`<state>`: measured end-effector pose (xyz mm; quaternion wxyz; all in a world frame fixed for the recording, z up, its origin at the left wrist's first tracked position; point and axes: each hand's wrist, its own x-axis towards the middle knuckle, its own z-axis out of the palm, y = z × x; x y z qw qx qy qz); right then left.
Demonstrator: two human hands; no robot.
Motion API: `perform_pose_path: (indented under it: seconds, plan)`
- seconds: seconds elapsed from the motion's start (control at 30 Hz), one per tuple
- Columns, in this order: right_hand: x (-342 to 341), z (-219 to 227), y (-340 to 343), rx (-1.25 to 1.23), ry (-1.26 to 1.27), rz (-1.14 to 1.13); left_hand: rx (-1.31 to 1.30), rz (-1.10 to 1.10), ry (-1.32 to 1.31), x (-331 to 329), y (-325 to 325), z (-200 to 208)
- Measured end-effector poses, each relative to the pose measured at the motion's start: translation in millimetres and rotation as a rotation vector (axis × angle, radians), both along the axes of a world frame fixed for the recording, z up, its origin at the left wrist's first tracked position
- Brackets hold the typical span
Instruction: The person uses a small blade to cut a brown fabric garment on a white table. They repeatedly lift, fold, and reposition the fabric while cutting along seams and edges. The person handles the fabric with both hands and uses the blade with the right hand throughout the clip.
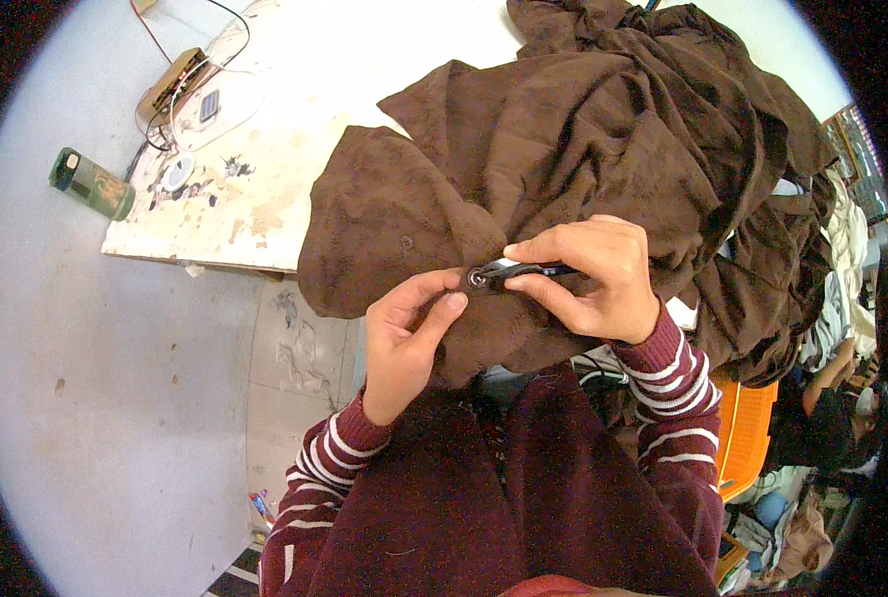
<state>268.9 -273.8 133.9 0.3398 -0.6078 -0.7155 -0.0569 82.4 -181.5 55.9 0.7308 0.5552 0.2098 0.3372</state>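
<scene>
On the left we see a pale, patchy-surfaced table (304,80), with a brown box (171,86) trailing wires, a small dark rectangular piece (209,105) and a white round object (178,172) on it. We find a green bottle (101,187) by its left corner. On our right are an orange basket (750,430), heaped fabrics (800,545) below it, and another person's bare arm (828,378).

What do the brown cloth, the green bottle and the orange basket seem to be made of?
Brown cloth: soft matte fabric, judging by its folds; fibre unclear.
Green bottle: smooth plastic or glass; its body looks translucent.
Orange basket: probably moulded plastic, semi-matte, from its even colour and perforated wall.
</scene>
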Motion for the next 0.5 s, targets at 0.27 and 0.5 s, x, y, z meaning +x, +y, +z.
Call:
perform_pose_path:
  seconds: [0.27,0.5]
  plan:
    - [-2.9,0.1,-1.5,-0.06,-0.056,0.022,0.011,0.013,-0.016,2.0,-1.0,0.8]
    - [-0.1,-2.2,1.2,-0.043,0.062,0.031,0.028,0.016,0.01,0.1,-1.0,1.2]
